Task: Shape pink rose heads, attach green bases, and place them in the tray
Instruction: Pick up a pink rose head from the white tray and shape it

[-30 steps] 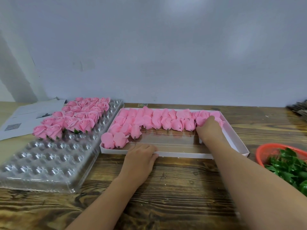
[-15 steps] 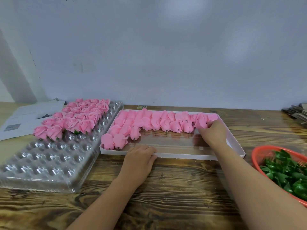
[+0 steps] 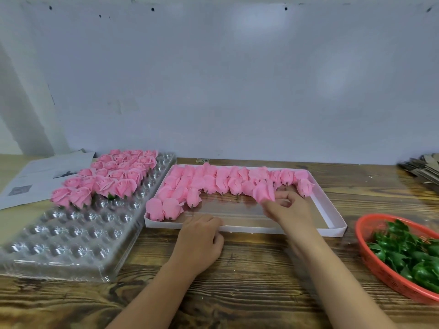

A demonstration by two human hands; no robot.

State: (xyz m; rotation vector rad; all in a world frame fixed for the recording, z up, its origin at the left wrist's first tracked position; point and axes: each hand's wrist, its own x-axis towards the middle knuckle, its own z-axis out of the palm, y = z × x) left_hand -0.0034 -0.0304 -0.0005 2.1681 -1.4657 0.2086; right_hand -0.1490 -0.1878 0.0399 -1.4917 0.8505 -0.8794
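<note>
At the desk's far left edge lie printed paper sheets, and just right of them sits a clear plastic tray of round cups, running from the near left part of the desk back toward the wall. Its far end is packed with finished pink roses, green showing under a few of them; its near cups hold nothing. Just beside it, at the middle of the desk, lies a shallow white box whose far side is lined with unshaped pink rose heads, a few more clustered in its near left corner. The left hand rests on the desk at the box's near edge, fingers curled loosely against the rim and gripping nothing. The right hand reaches into the box, thumb and fingertips pinching one pink rose head lifted just off the row. At the desk's near right edge stands a red basket heaped with green bases, well apart from the box. At the far right corner lies a blurred stack of grey sheets.
</note>
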